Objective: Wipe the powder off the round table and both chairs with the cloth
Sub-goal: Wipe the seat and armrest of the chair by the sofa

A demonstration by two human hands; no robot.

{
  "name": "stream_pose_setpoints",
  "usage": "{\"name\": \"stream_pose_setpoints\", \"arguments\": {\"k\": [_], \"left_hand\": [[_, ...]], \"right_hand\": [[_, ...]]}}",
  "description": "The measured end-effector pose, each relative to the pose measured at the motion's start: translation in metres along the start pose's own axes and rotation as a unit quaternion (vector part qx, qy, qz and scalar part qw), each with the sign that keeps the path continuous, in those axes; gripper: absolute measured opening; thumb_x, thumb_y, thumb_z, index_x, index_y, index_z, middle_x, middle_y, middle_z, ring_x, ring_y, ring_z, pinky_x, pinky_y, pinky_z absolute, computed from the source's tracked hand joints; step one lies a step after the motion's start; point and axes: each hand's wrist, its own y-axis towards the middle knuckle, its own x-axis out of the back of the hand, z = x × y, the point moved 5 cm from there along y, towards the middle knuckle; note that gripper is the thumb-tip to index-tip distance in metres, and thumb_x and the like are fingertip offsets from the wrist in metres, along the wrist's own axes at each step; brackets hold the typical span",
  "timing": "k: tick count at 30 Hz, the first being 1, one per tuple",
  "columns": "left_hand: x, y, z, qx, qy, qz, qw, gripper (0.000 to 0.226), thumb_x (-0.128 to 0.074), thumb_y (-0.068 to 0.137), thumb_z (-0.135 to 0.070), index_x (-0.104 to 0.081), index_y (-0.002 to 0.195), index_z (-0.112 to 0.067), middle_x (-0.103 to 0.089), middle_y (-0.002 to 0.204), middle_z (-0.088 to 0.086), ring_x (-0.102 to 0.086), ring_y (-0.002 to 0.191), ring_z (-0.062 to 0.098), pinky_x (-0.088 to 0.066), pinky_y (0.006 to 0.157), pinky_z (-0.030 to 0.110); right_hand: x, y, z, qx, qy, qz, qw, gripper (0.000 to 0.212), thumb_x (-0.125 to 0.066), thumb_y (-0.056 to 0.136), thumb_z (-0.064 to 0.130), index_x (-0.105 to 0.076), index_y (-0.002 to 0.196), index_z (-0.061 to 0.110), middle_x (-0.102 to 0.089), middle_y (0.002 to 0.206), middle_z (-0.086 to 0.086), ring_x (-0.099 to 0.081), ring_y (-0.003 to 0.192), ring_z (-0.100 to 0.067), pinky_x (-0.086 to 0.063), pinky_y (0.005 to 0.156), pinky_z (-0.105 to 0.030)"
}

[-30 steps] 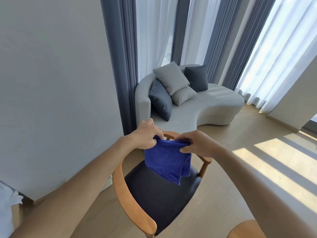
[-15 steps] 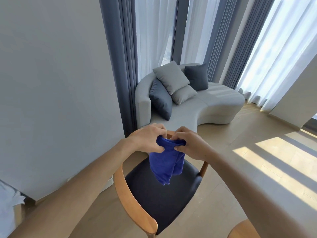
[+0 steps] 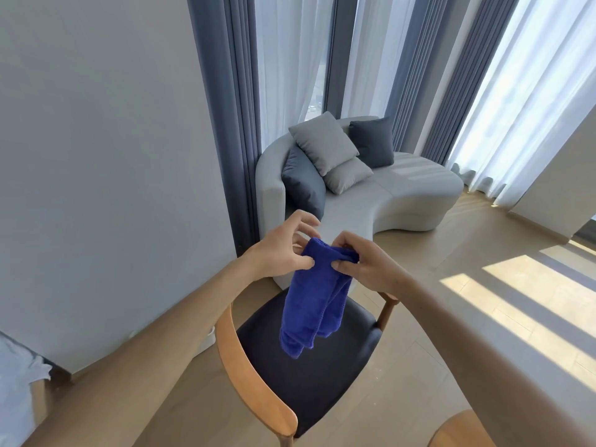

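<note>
Left hand (image 3: 282,250) pinches the blue cloth (image 3: 314,295) by thumb and one finger, the others spread; right hand (image 3: 364,264) pinches its bunched top edge beside it. The cloth hangs above the chair (image 3: 309,366), sofa (image 3: 403,201) behind.

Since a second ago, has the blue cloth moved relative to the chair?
Yes. The blue cloth, once spread wide between both hands, is now bunched narrower and hangs longer over the chair seat.
</note>
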Motion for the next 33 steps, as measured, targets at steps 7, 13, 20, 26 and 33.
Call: {"name": "stream_pose_setpoints", "arguments": {"k": [7, 13, 20, 26, 33], "left_hand": [[-0.027, -0.013, 0.049, 0.087, -0.026, 0.046, 0.995, 0.060, -0.081, 0.072, -0.025, -0.048, 0.122, -0.028, -0.059, 0.118, -0.009, -0.060, 0.105, 0.011, -0.054, 0.092, 0.038], [-0.031, -0.012, 0.049, 0.079, -0.042, 0.000, 0.996, 0.041, -0.066, 0.079, -0.016, -0.052, 0.116, -0.025, -0.061, 0.114, -0.006, -0.060, 0.105, 0.013, -0.055, 0.087, 0.034], [-0.022, -0.013, 0.053, 0.067, 0.130, 0.057, 0.988, 0.042, -0.065, 0.076, -0.016, -0.054, 0.110, -0.036, -0.062, 0.102, -0.012, -0.060, 0.095, 0.011, -0.056, 0.082, 0.029], [-0.038, -0.015, 0.044, 0.043, 0.221, 0.128, 0.966, 0.042, -0.066, 0.079, -0.012, -0.048, 0.112, -0.031, -0.058, 0.101, -0.013, -0.057, 0.087, 0.006, -0.046, 0.067, 0.011], [-0.041, -0.032, 0.075, 0.040, 0.313, 0.128, 0.940, 0.032, -0.060, 0.084, -0.007, -0.048, 0.104, -0.028, -0.060, 0.106, 0.000, -0.058, 0.092, 0.015, -0.055, 0.082, 0.031]], "right_hand": [[0.019, -0.005, -0.004, -0.008, 0.217, -0.100, 0.971, 0.014, -0.060, 0.091, -0.001, -0.057, 0.100, 0.009, -0.060, 0.091, -0.005, -0.055, 0.081, -0.012, -0.046, 0.071, -0.023], [0.013, -0.002, -0.028, -0.133, 0.283, -0.141, 0.939, 0.041, -0.070, 0.087, 0.014, -0.057, 0.125, 0.022, -0.064, 0.111, -0.004, -0.063, 0.098, -0.018, -0.055, 0.086, -0.034], [-0.002, -0.014, -0.043, -0.136, 0.089, 0.066, 0.984, 0.073, -0.073, 0.082, 0.008, -0.038, 0.135, 0.043, -0.057, 0.121, 0.006, -0.060, 0.105, -0.014, -0.055, 0.084, -0.025], [-0.056, -0.007, -0.028, -0.006, -0.146, 0.176, 0.973, 0.057, -0.072, 0.077, 0.040, -0.051, 0.128, 0.029, -0.059, 0.118, 0.012, -0.052, 0.105, -0.007, -0.039, 0.089, -0.017], [-0.116, -0.002, -0.048, -0.077, -0.054, 0.235, 0.967, 0.041, -0.066, 0.085, 0.030, -0.048, 0.121, 0.031, -0.062, 0.105, 0.011, -0.061, 0.089, -0.006, -0.046, 0.073, -0.014]]}}
